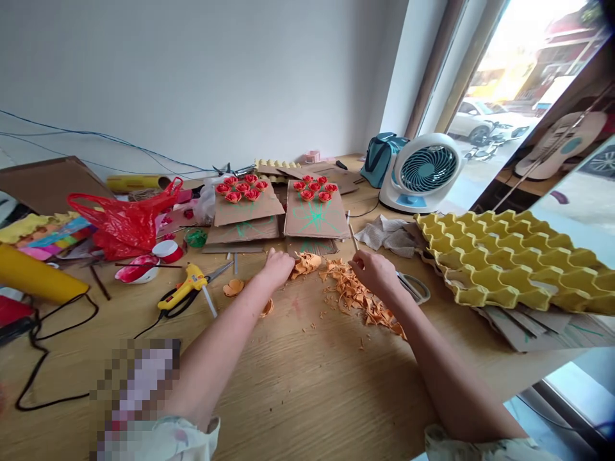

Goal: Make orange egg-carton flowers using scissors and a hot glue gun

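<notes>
My left hand (277, 267) rests on the wooden table (307, 384), fingers closed around an orange egg-carton piece (306, 262). A little to the right, my right hand (373, 272) reaches over a heap of orange carton scraps (358, 296), its fingers curled on a thin wooden stick (353, 237); its grip is unclear. Grey scissors (414, 287) lie just right of that hand. Two loose orange petal cut-outs (234, 287) sit left of my left hand. Behind both hands stand cardboard sheets with red paper roses (241, 187) and another rose cluster (314, 187).
A yellow egg tray (509, 262) on cardboard fills the right side. A white desk fan (423, 173) and a teal bag (379, 157) stand at the back right. A yellow glue gun (185, 291), red plastic bag (127, 221), yellow roll (33, 276) and black cable (43, 358) lie left.
</notes>
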{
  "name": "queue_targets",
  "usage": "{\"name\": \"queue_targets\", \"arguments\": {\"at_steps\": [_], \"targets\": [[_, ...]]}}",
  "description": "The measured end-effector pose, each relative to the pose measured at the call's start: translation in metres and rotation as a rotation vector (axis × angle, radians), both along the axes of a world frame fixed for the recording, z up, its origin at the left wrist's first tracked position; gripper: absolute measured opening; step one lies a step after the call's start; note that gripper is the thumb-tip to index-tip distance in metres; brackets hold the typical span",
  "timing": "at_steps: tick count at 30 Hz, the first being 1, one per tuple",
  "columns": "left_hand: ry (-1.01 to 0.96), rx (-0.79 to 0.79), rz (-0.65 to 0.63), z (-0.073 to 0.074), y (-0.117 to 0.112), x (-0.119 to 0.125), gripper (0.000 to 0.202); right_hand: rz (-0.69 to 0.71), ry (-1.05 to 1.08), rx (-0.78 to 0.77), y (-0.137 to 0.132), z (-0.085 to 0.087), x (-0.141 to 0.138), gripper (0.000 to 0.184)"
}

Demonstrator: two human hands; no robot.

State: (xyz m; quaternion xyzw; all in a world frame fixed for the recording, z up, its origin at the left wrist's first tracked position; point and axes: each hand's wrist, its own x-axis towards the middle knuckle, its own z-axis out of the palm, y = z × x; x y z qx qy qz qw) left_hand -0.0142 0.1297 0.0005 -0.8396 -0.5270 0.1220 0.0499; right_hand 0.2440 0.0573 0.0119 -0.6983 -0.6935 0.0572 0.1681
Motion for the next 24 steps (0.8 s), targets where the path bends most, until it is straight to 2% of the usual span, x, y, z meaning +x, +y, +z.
{"name": "queue_targets", "arguments": {"at_steps": [5, 8, 9, 12, 16, 19, 21, 23, 24], "targets": [[-0.001, 0.048, -0.103, -0.002, 0.011, -0.004, 0.036, 0.038, 0.012, 0.006, -0.002, -0.006, 0.003, 0.017], [-0.037, 0.105, -0.166, 0.002, 0.015, -0.006, 0.01, 0.054, 0.024, 0.01, -0.001, -0.01, 0.006, 0.017], [-0.055, 0.128, -0.186, 0.005, 0.016, -0.007, 0.008, 0.057, 0.028, 0.013, -0.001, -0.011, 0.007, 0.017], [-0.108, 0.197, -0.235, 0.016, 0.017, -0.009, 0.018, 0.059, 0.045, 0.031, -0.001, -0.012, 0.009, 0.016], [-0.145, 0.305, -0.244, 0.04, 0.011, -0.016, 0.021, 0.069, 0.083, 0.075, -0.004, -0.009, 0.012, 0.015], [-0.158, 0.403, -0.197, 0.058, -0.005, -0.022, 0.024, 0.097, 0.119, 0.13, -0.007, -0.002, 0.009, 0.014], [-0.166, 0.461, -0.164, 0.066, -0.025, -0.022, 0.025, 0.141, 0.147, 0.18, -0.013, 0.005, 0.002, 0.015], [-0.186, 0.504, -0.161, 0.072, -0.053, -0.018, 0.024, 0.224, 0.169, 0.257, -0.021, 0.014, -0.01, 0.019], [-0.244, 0.54, -0.174, 0.074, -0.069, -0.015, 0.022, 0.332, 0.167, 0.352, -0.027, 0.018, -0.017, 0.023]]}}
